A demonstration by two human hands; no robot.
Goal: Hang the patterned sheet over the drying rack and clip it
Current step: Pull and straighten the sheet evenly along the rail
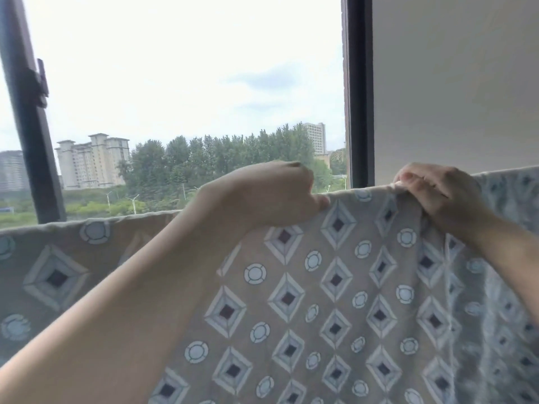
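Now both hands, left hand [274,193] and right hand [437,193], pinch the top fold of the beige diamond-patterned cotton sheet [335,287], whose edge runs left-right; no clip visible.

Two hands: left hand [274,193], right hand [437,193]. One patterned sheet [335,301]. One window frame [357,91].

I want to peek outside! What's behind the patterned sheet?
Above the patterned sheet show trees, apartment buildings and sky. The sheet covers everything lower, including any rack.
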